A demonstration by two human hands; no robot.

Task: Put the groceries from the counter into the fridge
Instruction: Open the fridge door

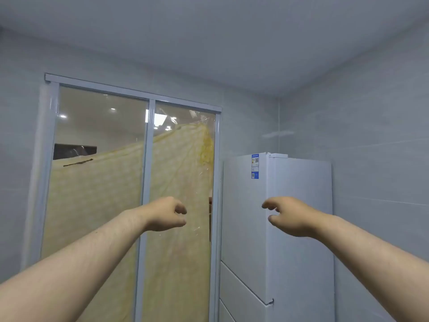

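A tall white fridge [299,228] stands in the right corner, all its doors closed, with a blue label near its top left. My left hand [166,213] is raised in front of the glass door, fingers loosely curled, holding nothing. My right hand [287,216] hangs in the air in front of the fridge's upper door, fingers loosely curled and empty. Neither hand touches the fridge. No groceries and no counter are in view.
A sliding glass door [148,182] with a pale metal frame fills the left and middle, a yellow patterned cloth [97,201] hanging behind it. Grey tiled walls [376,159] close in on the right of the fridge.
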